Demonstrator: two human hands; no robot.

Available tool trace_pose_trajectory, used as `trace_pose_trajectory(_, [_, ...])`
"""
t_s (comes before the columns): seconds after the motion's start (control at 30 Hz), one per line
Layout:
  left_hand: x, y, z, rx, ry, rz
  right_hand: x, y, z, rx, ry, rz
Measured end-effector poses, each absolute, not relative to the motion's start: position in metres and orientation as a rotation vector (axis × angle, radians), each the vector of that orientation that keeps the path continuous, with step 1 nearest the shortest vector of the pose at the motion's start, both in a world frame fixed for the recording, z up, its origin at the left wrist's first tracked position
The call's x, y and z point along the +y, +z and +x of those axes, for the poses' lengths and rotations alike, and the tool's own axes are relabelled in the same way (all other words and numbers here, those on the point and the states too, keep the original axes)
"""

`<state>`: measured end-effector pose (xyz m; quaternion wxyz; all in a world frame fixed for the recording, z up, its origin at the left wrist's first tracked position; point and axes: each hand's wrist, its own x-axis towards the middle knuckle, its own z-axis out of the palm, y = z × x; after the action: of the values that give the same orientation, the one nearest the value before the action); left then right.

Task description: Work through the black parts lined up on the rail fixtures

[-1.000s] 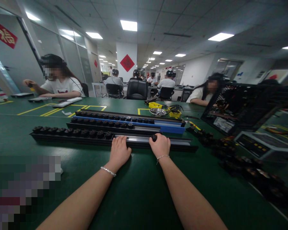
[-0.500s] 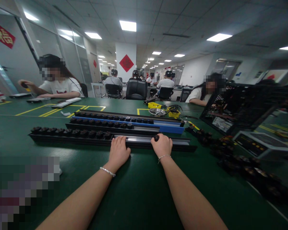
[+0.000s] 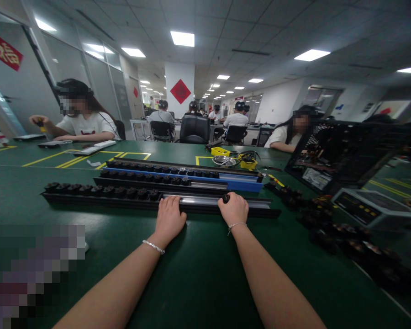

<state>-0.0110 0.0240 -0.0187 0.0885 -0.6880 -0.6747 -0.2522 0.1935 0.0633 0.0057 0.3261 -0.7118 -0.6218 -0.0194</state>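
A long black rail (image 3: 99,197) lies across the green table, its left half filled with a row of black round parts (image 3: 132,193) and its right half showing a bare metallic strip. My left hand (image 3: 171,214) grips the rail's near edge just right of the last part, fingers curled over the strip. Farther right, my right hand (image 3: 234,209) is closed on a small black part (image 3: 226,198) at the rail. Behind it lie a second black rail (image 3: 208,184) and a blue rail (image 3: 246,183), both with rows of similar parts.
Loose black parts (image 3: 363,246) are heaped at the right, beside a grey box (image 3: 370,208) and a large black frame (image 3: 349,155). Yellow trays (image 3: 220,151) and a metal dish (image 3: 223,161) stand behind the rails. People sit across the table at left and right.
My right hand has shifted slightly right along the rail with the small black part. My left hand has stayed in place. The person at left has changed their raised hand's pose.
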Motion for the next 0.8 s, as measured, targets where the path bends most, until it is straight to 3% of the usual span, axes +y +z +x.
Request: trace_pose_trajectory(0.8, [0.025, -0.02, -0.012, -1.995, -0.73, -2.041, 0.064, 0.009, 0.214, -1.673, -0.043, -1.928])
